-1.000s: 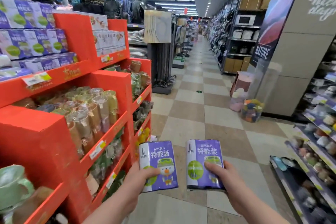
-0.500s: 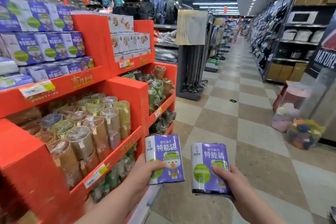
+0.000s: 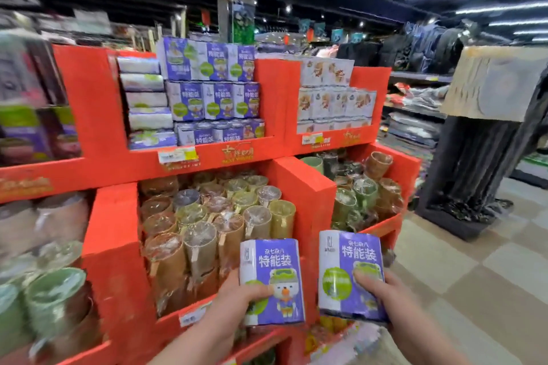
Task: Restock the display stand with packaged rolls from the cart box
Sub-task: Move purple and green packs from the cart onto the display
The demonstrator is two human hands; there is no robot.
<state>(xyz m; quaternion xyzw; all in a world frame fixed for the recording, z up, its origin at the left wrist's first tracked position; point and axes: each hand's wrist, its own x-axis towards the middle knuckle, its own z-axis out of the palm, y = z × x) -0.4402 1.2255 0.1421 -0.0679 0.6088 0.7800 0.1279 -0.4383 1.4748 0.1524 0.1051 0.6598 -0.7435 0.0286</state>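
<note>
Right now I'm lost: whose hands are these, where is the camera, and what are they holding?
No machine here: a person works bare-handed, and the one camera sits on their head, looking forward and down. The left hand grips one purple pack of rolls; the right hand grips a second pack. Ahead stands a red display stand. Its top shelf holds matching packs; the shelf below holds wrapped cups. The cart box is not in view.

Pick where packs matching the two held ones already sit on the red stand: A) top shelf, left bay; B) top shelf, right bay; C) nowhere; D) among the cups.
A: the stacked purple packs in the top left bay bear the same print as the left pack in the left hand and the right pack in the right hand.
</note>
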